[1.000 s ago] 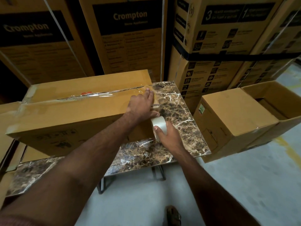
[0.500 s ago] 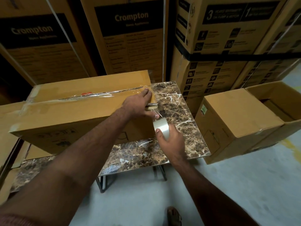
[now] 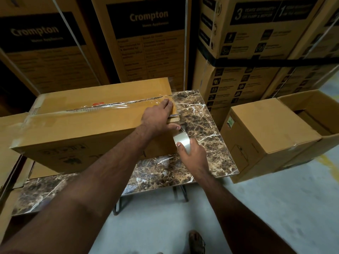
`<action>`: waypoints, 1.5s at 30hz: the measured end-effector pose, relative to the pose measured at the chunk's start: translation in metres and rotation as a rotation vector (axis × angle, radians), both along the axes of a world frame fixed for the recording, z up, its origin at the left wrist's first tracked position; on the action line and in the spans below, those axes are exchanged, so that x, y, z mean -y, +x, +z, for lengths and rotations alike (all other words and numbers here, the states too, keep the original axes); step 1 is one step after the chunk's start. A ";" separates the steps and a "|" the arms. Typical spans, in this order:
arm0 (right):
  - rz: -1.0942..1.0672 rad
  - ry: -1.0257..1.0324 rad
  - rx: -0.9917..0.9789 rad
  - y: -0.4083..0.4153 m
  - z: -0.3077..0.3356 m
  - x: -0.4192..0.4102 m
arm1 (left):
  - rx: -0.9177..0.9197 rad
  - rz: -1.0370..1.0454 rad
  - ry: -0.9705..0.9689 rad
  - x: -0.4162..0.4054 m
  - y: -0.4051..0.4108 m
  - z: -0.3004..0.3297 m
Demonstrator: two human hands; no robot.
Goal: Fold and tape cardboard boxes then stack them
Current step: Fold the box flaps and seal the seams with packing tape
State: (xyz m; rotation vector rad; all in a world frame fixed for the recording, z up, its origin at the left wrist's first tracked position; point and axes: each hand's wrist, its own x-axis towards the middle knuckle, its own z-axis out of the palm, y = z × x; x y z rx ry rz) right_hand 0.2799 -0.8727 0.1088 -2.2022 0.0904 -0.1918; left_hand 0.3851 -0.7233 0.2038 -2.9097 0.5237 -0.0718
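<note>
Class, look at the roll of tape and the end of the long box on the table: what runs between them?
In the head view, a short strip of clear tape stretches from the tape roll in the right hand up to the long box, beside the left hand.

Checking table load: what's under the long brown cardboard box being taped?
The long brown cardboard box lies on the brown marble-patterned tabletop. At its left, flat cardboard sheets show; whether they run underneath is hidden.

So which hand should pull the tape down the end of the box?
Probably the right hand: it already grips the tape roll just below the box's end. The left hand lies flat, pressing the tape there.
</note>
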 end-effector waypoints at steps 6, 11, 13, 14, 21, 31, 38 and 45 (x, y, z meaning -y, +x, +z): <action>-0.045 0.134 -0.178 0.023 -0.005 -0.008 | 0.109 0.027 0.134 0.012 -0.009 -0.004; -0.063 0.141 -0.268 0.032 -0.011 -0.013 | 0.119 0.033 0.131 0.013 -0.009 -0.005; -0.064 0.133 -0.281 0.033 -0.010 -0.016 | 0.117 0.026 0.164 0.011 -0.010 -0.006; -0.066 0.129 -0.293 0.034 -0.009 -0.018 | 0.122 0.030 0.175 0.012 -0.010 -0.007; -0.061 0.053 -0.444 0.056 0.003 -0.018 | 0.147 0.039 0.169 0.020 -0.009 -0.014; 0.022 0.123 -0.373 0.050 0.006 -0.008 | 0.235 0.005 0.172 0.010 -0.011 -0.018; 0.051 0.035 -0.386 0.054 0.005 -0.003 | 0.235 0.035 0.078 0.019 -0.011 -0.018; -0.171 0.010 -0.146 0.036 0.012 -0.004 | 0.065 -0.074 -0.519 -0.010 0.000 -0.010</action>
